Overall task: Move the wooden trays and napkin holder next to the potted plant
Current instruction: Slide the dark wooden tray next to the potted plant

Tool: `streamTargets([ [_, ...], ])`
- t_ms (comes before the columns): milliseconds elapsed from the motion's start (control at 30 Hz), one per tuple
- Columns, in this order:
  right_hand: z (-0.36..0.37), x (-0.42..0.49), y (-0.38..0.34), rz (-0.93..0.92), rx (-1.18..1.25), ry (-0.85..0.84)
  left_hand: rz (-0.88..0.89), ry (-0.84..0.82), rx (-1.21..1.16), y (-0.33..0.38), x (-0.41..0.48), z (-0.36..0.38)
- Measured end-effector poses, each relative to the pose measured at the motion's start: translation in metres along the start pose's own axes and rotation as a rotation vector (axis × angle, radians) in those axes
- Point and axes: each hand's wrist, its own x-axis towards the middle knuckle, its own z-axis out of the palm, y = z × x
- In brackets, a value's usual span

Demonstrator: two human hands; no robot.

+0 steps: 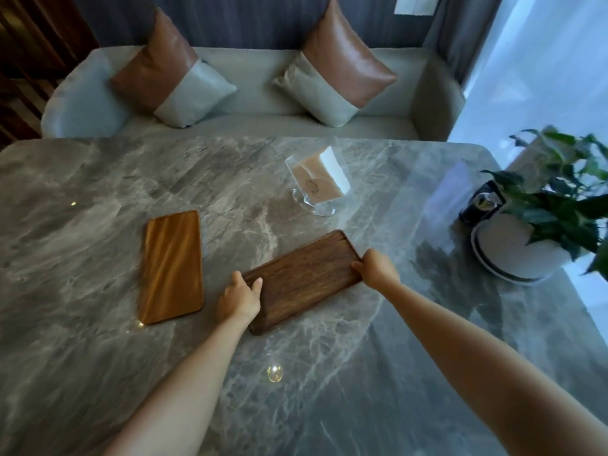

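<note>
A grey marble table fills most of the view, and a pale sofa with two brown-and-grey cushions is seen beyond its far edge at twelve o'clock. At three o'clock on the table a potted plant in a white pot is set, with a small dark object just behind the pot that cannot be made out.

Near the centre a dark wooden tray is laid at a slant, its far end turned toward two o'clock. It is gripped at both ends: the left hand is wrapped on the near-left end, thumb laid over the rim and the other fingers hidden beneath, and the right hand is curled around the far-right corner. Whether the tray is lifted off the surface cannot be told.

At nine o'clock from it, apart, a lighter wooden tray is lying flat. At twelve o'clock a clear napkin holder holding napkins is standing, well apart from the plant.
</note>
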Motion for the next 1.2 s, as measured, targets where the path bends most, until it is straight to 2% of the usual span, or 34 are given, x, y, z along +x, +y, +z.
streamTargets([
  [133,-0.019,-0.02,0.049,0.086,0.135,0.083,0.142,-0.056,-0.042,0.049,0.006,0.0],
  [333,-0.036,-0.062,0.11,0.264,0.585,0.165,0.431,-0.112,0.027,0.134,-0.004,0.019],
  [500,-0.034,-0.093,0.15,0.382,0.829,0.184,0.626,-0.194,0.232,0.193,-0.019,0.049],
  [633,-0.029,-0.105,0.17,0.478,0.995,0.183,0.716,-0.26,0.337,0.231,-0.026,0.075],
  [933,-0.018,-0.09,0.189,0.615,1.14,0.211,0.798,-0.311,0.46,0.307,-0.029,0.132],
  [1200,-0.024,-0.061,0.193,0.676,1.149,0.227,0.862,-0.3,0.547,0.35,-0.018,0.17],
])
